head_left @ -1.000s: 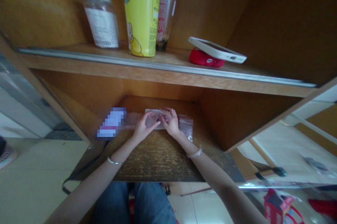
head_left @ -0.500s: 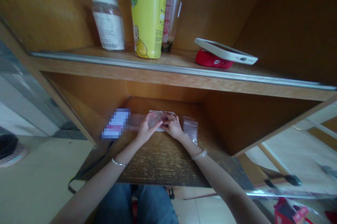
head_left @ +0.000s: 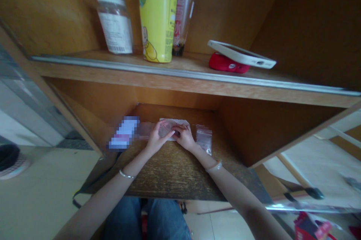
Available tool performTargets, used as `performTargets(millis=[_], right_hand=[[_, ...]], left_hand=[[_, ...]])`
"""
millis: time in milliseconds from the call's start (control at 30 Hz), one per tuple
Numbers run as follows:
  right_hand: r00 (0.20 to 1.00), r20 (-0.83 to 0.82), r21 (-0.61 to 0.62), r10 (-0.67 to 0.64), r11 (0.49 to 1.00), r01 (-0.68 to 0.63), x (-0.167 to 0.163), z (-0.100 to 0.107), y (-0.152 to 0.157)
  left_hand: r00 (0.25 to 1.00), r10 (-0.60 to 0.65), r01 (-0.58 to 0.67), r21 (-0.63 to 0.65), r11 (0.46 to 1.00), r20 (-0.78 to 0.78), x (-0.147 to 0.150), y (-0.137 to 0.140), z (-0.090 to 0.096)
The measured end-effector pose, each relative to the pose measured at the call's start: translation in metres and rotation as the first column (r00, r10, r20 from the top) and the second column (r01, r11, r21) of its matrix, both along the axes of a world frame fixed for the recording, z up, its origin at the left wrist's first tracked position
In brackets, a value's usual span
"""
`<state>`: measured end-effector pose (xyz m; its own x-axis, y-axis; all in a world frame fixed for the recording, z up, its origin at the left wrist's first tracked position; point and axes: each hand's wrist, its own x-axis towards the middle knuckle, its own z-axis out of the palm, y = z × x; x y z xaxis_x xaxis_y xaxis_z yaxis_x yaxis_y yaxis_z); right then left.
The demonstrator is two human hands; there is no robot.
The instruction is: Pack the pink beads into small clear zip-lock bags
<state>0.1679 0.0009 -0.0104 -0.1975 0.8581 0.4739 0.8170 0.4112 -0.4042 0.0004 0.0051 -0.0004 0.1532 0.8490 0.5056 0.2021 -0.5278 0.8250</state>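
My left hand is curled around a small clear plastic bag, its thumb pointing toward the other hand. Fingers bent and bunched, my right hand meets the left thumb at the bag's right side. Whatever lies between its fingertips is too small and hidden to name. Beneath both hands is a white sheet, mostly covered. Right of my right hand lies a clear zip bag. Another flat clear plastic piece rests left of my left hand.
A blurred-out, phone-shaped object leans at the left. On the shelf above stand a white-capped jar, a yellow bottle and a clear cup. A white phone rests on a red case. The shelf edge overhangs the desk.
My right hand's fingers have shifted slightly left and curled in more, uncovering more of the white sheet's right corner. My left hand stays in place around the bag.
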Motion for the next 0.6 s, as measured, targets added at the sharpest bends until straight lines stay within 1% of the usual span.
performTargets(millis=[67,100,167,233,300,433,500,533,600], right_hand=[[0.994,-0.101,0.05,-0.04,0.998,0.045,-0.001,0.002,0.0],[0.984,-0.161,0.09,-0.073,0.992,0.088,-0.001,0.003,0.0],[0.953,-0.275,0.179,-0.128,0.967,0.181,-0.002,0.007,-0.004],[0.927,-0.351,0.253,-0.128,0.941,0.226,-0.002,0.011,-0.009],[0.924,-0.377,0.305,-0.07,0.932,0.195,-0.005,0.014,-0.016],[0.941,-0.324,0.342,0.099,0.939,0.019,-0.017,0.015,-0.027],[0.943,-0.296,0.342,0.153,0.938,-0.045,-0.022,0.016,-0.031],[0.942,-0.292,0.346,0.165,0.937,-0.056,-0.024,0.016,-0.031],[0.942,-0.299,0.354,0.15,0.935,-0.036,-0.024,0.016,-0.031]], left_hand=[[1.0,0.004,-0.004,0.009,1.0,-0.009,0.0,0.001,-0.001],[1.0,0.001,-0.001,0.016,1.0,-0.01,0.001,0.001,-0.001],[1.0,-0.01,0.01,0.032,0.999,-0.008,0.001,0.002,-0.002],[1.0,-0.019,0.02,0.048,0.999,-0.018,0.001,0.002,-0.002],[0.998,-0.046,0.048,0.053,0.997,-0.041,0.0,0.002,-0.002],[0.985,-0.157,0.16,0.049,0.986,-0.065,0.0,0.001,-0.002],[0.986,-0.157,0.161,0.063,0.985,-0.064,0.0,0.002,-0.002],[0.988,-0.142,0.146,0.066,0.987,-0.061,0.0,0.003,-0.003],[0.992,-0.109,0.113,0.058,0.992,-0.057,0.0,0.004,-0.003]])
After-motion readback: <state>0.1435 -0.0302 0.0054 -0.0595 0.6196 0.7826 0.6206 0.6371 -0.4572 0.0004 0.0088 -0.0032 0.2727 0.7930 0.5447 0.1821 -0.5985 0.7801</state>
